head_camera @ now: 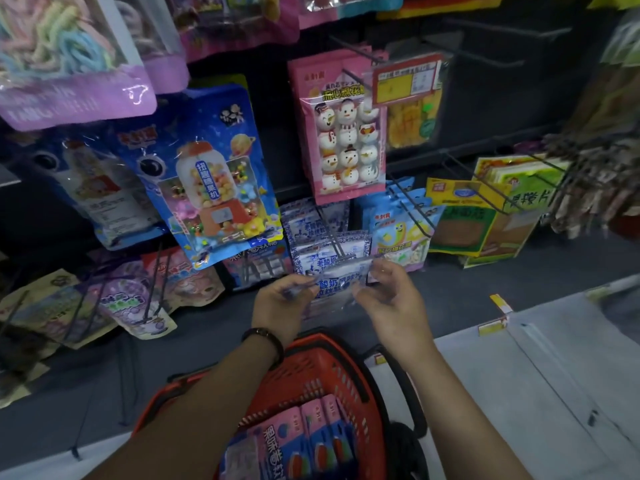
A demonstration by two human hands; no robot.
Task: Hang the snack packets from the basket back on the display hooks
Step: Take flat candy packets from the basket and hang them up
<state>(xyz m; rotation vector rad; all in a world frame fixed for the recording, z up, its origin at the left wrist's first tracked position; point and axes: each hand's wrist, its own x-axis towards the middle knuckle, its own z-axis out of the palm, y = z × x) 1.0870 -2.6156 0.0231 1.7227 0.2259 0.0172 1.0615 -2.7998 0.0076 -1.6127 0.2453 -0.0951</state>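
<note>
Nearest to the camera stands a red basket [311, 370] with a black handle [414, 393]. It sits low between the 2 forearms. Inside it lie several pink and blue packets [294, 441], packed side by side on their edges.

Above the basket both hands hold 1 blue and white snack packet [337, 282] between them. The left hand [280, 299] has a dark bracelet [265, 339] on its wrist and pinches the left edge of the packet with curled fingers. The right hand [391, 296] pinches the right upper edge between thumb and fingers, and the other fingers are loosely bent. The packet is a little blurred and its top edge is just at the tip of a wire hook [330, 233] – I cannot tell if the hook already passes through the hole.

On this same hook, right behind the held packet, hang more blue and white packets [311, 220] of the same print. Just to the right of them hang light blue packets [401, 237] with a yellow figure. Further right are yellow and green packets [457, 216] on another hook.

Higher on the dark back wall there is a pink packet with 9 snowman sweets [343, 133], and a yellow and red price tag [407, 81] is at the end of the hook beside it. To the left hangs a big blue packet [214, 178] – it shows a candy machine. At the top left corner, large purple bags [69, 64] with pastel coloured strings come into the view, very close and out of focus.
</note>
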